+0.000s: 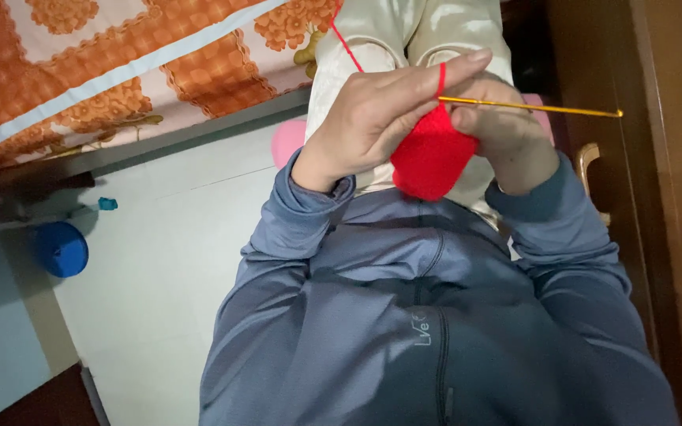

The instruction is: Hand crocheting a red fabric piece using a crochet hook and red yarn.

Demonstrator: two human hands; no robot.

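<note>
A home, likely a bedroom: bed (pixel 120 71) with orange flowered spread along the top, pale tiled floor (pixel 167 260) beneath, dark wooden cupboard (pixel 665 197) with a handle (pixel 588 158) at the right, blue round thing (pixel 61 248) lying on the floor.

The one camera sits on my head, looking steeply down my chest, close on my hands (pixel 436 126), with the floor (pixel 167 260) beyond.

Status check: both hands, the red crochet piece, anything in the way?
Left hand pinching red crochet piece, red yarn looped over forefinger. Right hand gripping yellow crochet hook. Nothing blocking.
</note>
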